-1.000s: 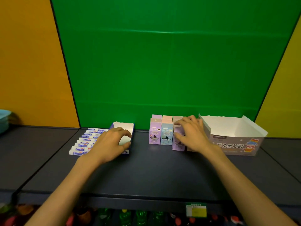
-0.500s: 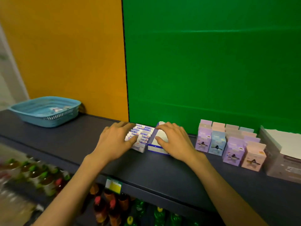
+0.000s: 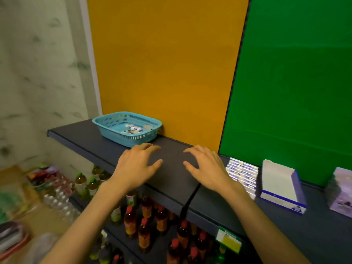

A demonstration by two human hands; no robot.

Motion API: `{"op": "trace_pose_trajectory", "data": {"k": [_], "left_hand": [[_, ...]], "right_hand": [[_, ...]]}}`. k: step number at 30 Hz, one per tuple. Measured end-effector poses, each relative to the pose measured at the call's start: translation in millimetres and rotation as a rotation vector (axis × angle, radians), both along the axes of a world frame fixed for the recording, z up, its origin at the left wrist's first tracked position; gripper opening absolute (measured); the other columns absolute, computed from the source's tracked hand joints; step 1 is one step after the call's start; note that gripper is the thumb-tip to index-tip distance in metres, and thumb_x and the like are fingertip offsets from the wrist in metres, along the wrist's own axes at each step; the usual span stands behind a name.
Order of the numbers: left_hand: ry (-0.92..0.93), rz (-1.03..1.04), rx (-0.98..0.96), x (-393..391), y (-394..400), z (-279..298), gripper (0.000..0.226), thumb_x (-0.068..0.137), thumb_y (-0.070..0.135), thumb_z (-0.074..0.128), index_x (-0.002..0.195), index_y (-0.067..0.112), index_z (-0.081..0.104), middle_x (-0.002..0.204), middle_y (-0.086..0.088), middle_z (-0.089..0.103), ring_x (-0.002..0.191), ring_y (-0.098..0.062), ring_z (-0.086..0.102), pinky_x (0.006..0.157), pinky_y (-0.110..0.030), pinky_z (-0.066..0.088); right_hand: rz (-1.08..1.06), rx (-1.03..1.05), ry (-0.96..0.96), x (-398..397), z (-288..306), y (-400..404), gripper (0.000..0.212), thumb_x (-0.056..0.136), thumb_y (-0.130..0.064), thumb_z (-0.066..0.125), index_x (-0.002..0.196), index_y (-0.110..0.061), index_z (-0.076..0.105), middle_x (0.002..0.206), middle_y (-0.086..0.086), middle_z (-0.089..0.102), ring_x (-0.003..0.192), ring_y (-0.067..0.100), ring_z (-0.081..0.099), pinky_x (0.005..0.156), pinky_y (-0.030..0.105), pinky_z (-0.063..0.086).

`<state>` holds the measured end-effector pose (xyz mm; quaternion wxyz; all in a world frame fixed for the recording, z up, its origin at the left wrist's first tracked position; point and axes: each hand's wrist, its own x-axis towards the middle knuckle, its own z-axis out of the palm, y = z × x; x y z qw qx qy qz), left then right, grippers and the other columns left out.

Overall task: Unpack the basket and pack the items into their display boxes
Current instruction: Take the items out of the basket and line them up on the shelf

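Up on the dark shelf (image 3: 167, 180), seen from the head camera, both hands hover just above the bare surface with fingers spread and loosely bent, holding nothing. Left hand (image 3: 136, 166) sits nearer the light blue plastic basket (image 3: 106, 124), right hand (image 3: 206, 168) nearer the goods to the right; the two are apart, palms down. That basket stands at the back left of the shelf against the orange wall panel (image 3: 163, 63), and a few small white and blue packets (image 3: 132, 129) lie in its bottom; what else it holds is too small to tell. Just right of the right hand, a row of white and blue sticks (image 3: 242, 173) lies side by side on the shelf, and beside them stands an open white display box with blue trim (image 3: 282, 189), its inside showing white. At the far right edge a blurred purple carton (image 3: 341, 189) is cut off by the frame. Behind these rises a green panel (image 3: 297, 82). Below the shelf's front lip hangs a green and yellow price tag (image 3: 228, 239), and a lower shelf carries rows of bottled drinks (image 3: 146, 216) with red and green caps.
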<state>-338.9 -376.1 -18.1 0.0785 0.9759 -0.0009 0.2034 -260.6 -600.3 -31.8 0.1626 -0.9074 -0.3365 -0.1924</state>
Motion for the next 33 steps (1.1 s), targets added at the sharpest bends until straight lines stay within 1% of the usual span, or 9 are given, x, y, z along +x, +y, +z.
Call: {"op": "trace_pose_trajectory", "data": {"k": [6,9,13,18,24,26,29,33], "left_hand": [[-0.021,0.044,0.021,-0.5,115.2,1.5,0.056,0.096,0.06,0.044,0.146,0.034,0.044,0.147,0.007,0.048,0.131,-0.019,0.047,0.098,-0.042,0.045],[-0.03,0.055,0.028,4.9,161.3,3.1,0.055,0.096,0.059,0.044,0.145,0.035,0.044,0.147,0.007,0.048,0.131,-0.019,0.048,0.097,-0.042,0.045],[-0.046,0.057,0.026,20.3,211.5,7.2,0.054,0.097,0.058,0.045,0.146,0.035,0.044,0.148,0.006,0.048,0.13,-0.019,0.049,0.096,-0.042,0.047],[-0.059,0.066,0.011,51.3,264.2,9.1,0.053,0.096,0.057,0.046,0.144,0.034,0.047,0.146,0.005,0.05,0.127,-0.019,0.051,0.094,-0.043,0.05],[-0.057,0.033,0.025,105.0,319.4,12.8,0.05,0.096,0.055,0.047,0.141,0.033,0.05,0.142,0.005,0.053,0.123,-0.019,0.054,0.089,-0.043,0.053],[-0.06,0.016,0.023,126.7,336.2,17.4,0.049,0.096,0.055,0.048,0.14,0.033,0.051,0.139,0.006,0.055,0.121,-0.018,0.055,0.087,-0.042,0.053],[-0.034,-0.027,0.019,161.7,355.6,24.0,0.048,0.096,0.055,0.049,0.139,0.033,0.052,0.13,0.007,0.059,0.114,-0.016,0.057,0.081,-0.038,0.055],[-0.022,-0.082,0.025,205.0,372.0,28.3,0.046,0.097,0.052,0.05,0.138,0.032,0.054,0.128,0.004,0.06,0.113,-0.019,0.057,0.085,-0.041,0.052]], "right_hand": [[0.012,-0.007,-0.008,9.3,8.8,113.3,0.042,0.098,-0.047,0.052,0.136,-0.031,0.051,0.135,-0.007,0.053,0.125,0.016,0.048,0.1,0.038,0.04],[-0.005,-0.007,-0.013,16.8,11.8,156.4,0.042,0.098,-0.047,0.052,0.137,-0.03,0.051,0.134,-0.006,0.053,0.123,0.016,0.049,0.097,0.036,0.039],[-0.023,-0.016,-0.01,32.9,15.0,201.2,0.042,0.097,-0.045,0.054,0.136,-0.029,0.052,0.138,-0.005,0.052,0.125,0.018,0.049,0.096,0.038,0.04],[-0.049,-0.031,-0.019,66.2,15.9,246.4,0.038,0.097,-0.045,0.054,0.131,-0.028,0.055,0.131,-0.006,0.055,0.123,0.017,0.05,0.093,0.037,0.041],[-0.071,-0.001,-0.023,117.9,16.6,291.3,0.037,0.096,-0.046,0.055,0.128,-0.027,0.059,0.128,-0.004,0.058,0.119,0.019,0.053,0.097,0.042,0.044],[-0.081,0.015,-0.017,136.6,18.2,303.9,0.037,0.096,-0.045,0.056,0.127,-0.026,0.059,0.128,-0.004,0.059,0.119,0.019,0.054,0.098,0.042,0.045],[-0.11,0.026,0.0,164.1,20.6,319.0,0.037,0.096,-0.044,0.056,0.128,-0.026,0.059,0.127,-0.004,0.059,0.119,0.018,0.055,0.097,0.039,0.044],[-0.158,0.027,0.009,193.9,22.9,332.2,0.039,0.097,-0.046,0.055,0.131,-0.026,0.058,0.126,-0.006,0.059,0.117,0.015,0.055,0.098,0.041,0.046]]}}
